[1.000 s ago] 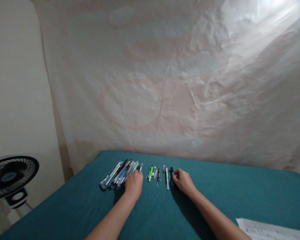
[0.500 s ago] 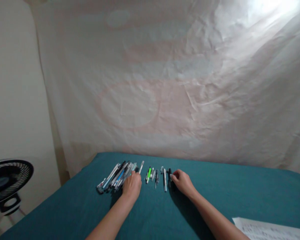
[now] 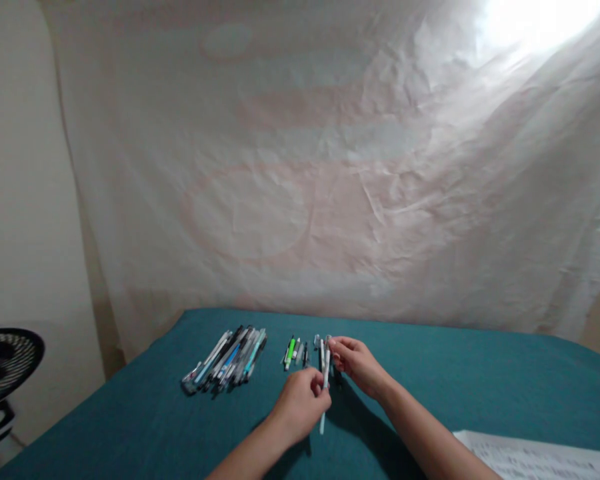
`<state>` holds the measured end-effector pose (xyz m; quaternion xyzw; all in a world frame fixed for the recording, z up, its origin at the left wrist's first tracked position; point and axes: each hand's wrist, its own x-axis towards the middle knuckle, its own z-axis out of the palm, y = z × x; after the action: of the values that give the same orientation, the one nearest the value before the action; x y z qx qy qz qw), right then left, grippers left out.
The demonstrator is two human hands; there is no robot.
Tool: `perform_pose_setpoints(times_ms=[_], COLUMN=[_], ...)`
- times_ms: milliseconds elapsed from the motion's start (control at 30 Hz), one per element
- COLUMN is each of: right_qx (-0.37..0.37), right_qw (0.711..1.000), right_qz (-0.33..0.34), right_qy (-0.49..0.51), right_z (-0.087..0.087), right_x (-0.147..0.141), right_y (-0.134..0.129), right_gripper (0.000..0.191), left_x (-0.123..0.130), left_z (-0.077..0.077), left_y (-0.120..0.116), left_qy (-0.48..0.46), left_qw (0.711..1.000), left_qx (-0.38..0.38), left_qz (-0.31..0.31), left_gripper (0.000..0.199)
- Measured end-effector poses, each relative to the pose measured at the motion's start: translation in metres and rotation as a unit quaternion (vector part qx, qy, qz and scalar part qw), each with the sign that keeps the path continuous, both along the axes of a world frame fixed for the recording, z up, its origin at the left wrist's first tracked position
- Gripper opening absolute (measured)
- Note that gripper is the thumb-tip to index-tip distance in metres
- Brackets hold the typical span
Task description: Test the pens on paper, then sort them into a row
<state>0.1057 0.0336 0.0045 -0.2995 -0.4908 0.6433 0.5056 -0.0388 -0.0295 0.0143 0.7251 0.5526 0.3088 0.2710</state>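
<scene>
My left hand [image 3: 304,403] is closed around a slim white pen [image 3: 323,423], whose lower end sticks out below my fingers. The thumb and fingers of my right hand [image 3: 359,362] pinch the same pen near its top end. Behind and beside it other pens lie on the cloth, partly covered by my hands. A dark pen [image 3: 337,377] shows just under my right hand. Left of my hands is a short row with a bright green pen [image 3: 290,353] and several small pens or caps. Further left lies a big bundle of pens [image 3: 233,357] in black, white, grey and blue.
A teal cloth [image 3: 145,427] covers the table. At the front right lies a sheet of paper [image 3: 535,457] with writing. A black fan [image 3: 7,367] stands off the left edge. Behind the table hangs a wrinkled pale sheet [image 3: 330,200].
My left hand has moved right from the bundle with a white pen. My right hand has shifted from the dark pen onto the white pen's top end. The view has turned slightly right.
</scene>
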Motion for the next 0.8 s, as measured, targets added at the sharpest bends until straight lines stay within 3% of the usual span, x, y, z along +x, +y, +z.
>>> perform_pose_setpoints(times_ms=[133, 267, 400, 633, 800], right_qx=[-0.006, 0.005, 0.019, 0.039, 0.01], right_qw=[1.0, 0.998, 0.995, 0.991, 0.994], right_qz=[0.019, 0.051, 0.084, 0.063, 0.01], right_qy=[-0.009, -0.023, -0.047, -0.115, -0.105], right_z=[0.002, 0.002, 0.003, 0.001, -0.004], right_x=[-0.001, -0.003, -0.004, -0.006, -0.007], right_y=[-0.002, -0.005, -0.01, -0.012, -0.007], right_gripper=[0.031, 0.026, 0.025, 0.034, 0.04], left_x=[0.004, 0.007, 0.008, 0.011, 0.014], left_z=[-0.001, 0.002, 0.003, -0.012, -0.022], left_y=[-0.001, -0.003, -0.002, 0.0, 0.0], left_qy=[-0.154, -0.346, -0.485, -0.531, -0.543], left_qw=[0.982, 0.909, 0.839, 0.809, 0.797], left_qx=[-0.099, -0.227, -0.245, -0.253, -0.265], left_qz=[-0.036, -0.053, -0.034, -0.009, -0.006], left_gripper=[0.005, 0.018, 0.025, 0.021, 0.022])
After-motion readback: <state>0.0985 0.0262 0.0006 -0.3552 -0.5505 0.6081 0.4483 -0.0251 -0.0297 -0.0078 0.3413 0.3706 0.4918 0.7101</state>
